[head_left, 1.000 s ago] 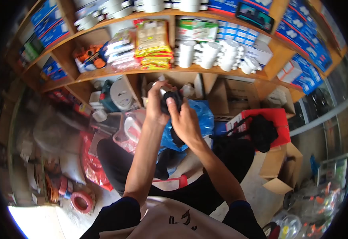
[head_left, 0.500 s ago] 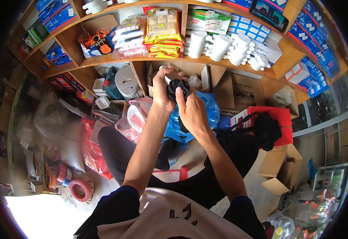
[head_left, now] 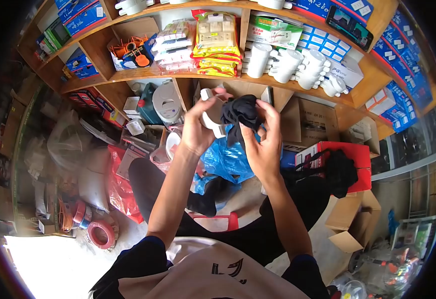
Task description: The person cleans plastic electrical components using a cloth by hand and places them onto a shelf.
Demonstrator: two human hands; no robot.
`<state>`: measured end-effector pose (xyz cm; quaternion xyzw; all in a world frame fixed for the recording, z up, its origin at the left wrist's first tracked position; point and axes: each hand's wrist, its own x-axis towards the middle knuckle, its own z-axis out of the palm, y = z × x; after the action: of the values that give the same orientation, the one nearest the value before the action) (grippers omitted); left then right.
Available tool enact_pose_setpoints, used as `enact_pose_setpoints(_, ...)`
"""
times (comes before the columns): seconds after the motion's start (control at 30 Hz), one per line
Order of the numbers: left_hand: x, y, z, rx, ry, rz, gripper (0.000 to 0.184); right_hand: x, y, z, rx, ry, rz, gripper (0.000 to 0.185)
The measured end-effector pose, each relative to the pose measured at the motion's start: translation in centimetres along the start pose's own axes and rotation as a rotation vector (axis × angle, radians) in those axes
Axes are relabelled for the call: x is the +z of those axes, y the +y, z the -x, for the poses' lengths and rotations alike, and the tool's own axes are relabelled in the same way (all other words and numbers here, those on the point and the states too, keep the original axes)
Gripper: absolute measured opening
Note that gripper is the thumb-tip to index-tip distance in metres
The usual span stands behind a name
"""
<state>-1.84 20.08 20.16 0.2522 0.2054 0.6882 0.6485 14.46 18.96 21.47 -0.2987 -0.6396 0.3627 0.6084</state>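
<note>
Fingers wrapped round it, my left hand [head_left: 199, 124] holds a white plastic fitting [head_left: 212, 114] with small side tabs. My right hand [head_left: 265, 144] grips a bunched black cloth [head_left: 241, 113], just right of the fitting. The cloth's left edge overlaps the fitting, and part of it hangs below my fingers. Both hands are raised in front of the lower shelf, over a blue plastic bag [head_left: 228, 162] that lies between my knees.
Above, the wooden shelf [head_left: 148, 74] bears white fittings [head_left: 288, 65], yellow packets [head_left: 217, 42] and a phone [head_left: 348, 27]. A red box [head_left: 362, 177] with black cloth on it and an open carton [head_left: 352, 219] stand right. A pink coil [head_left: 101, 234] lies left.
My hands have moved apart; the white fitting now shows more fully in my left hand, and the black cloth has shifted right with my right hand. The view has moved slightly.
</note>
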Motion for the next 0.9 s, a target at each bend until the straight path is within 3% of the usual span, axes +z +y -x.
enact_pose_setpoints(0.07,1.6,-0.5,0.9,-0.078,0.100,-0.046,0.039,-0.4,0.0,0.1,0.019,-0.059,0.042,0.048)
enact_pose_setpoints(0.17,0.6,-1.3,1.2,-0.151,-0.048,-0.047,0.058,-0.5,-1.4,-0.8,-0.110,-0.347,0.253,0.053)
enact_pose_setpoints(0.2,1.7,-0.9,1.4,-0.175,0.055,-0.102,0.059,-0.5,-1.1,-0.7,-0.236,-0.340,0.366,0.050)
enact_pose_setpoints(0.23,3.5,-0.6,1.2,-0.079,0.171,-0.190,0.060,-0.5,-1.5,-0.4,-0.178,-0.380,0.385,0.039)
enact_pose_setpoints(0.3,3.6,-0.4,0.7,-0.026,0.090,-0.172,0.053,-0.9,-0.4,0.2,-0.236,-0.469,0.472,0.026)
enact_pose_setpoints(0.33,3.9,-0.5,0.6,-0.010,0.059,-0.477,0.042,-1.7,-0.4,0.1,-0.191,-0.428,0.434,0.022)
enact_pose_setpoints(0.43,4.5,-0.8,1.2,0.014,0.047,-0.608,0.029,-2.3,0.3,-0.1,-0.170,-0.422,0.347,0.015)
enact_pose_setpoints(0.5,4.7,-0.6,1.2,0.047,-0.001,-0.570,0.027,-2.6,0.1,-0.1,-0.170,-0.387,0.316,0.018)
enact_pose_setpoints(0.53,4.3,-0.5,0.8,0.038,0.003,-0.455,0.032,-1.9,-0.4,0.2,-0.165,-0.259,0.351,0.020)
enact_pose_setpoints(0.57,4.0,-0.4,0.3,0.036,-0.034,-0.296,0.037,-1.7,-0.6,0.3,-0.237,-0.201,0.502,0.036)
enact_pose_setpoints(0.67,4.1,-0.3,0.3,-0.036,0.020,-0.007,0.046,-0.7,-1.4,0.5,-0.243,-0.053,0.529,0.067)
enact_pose_setpoints(0.77,3.4,-0.2,0.5,0.010,-0.057,-0.061,0.049,-1.1,0.2,0.8,-0.064,-0.093,0.287,0.064)
enact_pose_setpoints(0.8,3.5,0.0,0.5,0.036,-0.052,-0.167,0.051,-1.2,0.2,1.0,0.142,-0.152,0.101,0.055)
enact_pose_setpoints(0.9,2.9,0.0,0.0,0.152,-0.080,-0.415,0.050,-1.6,-0.2,0.8,0.038,-0.231,0.277,0.051)
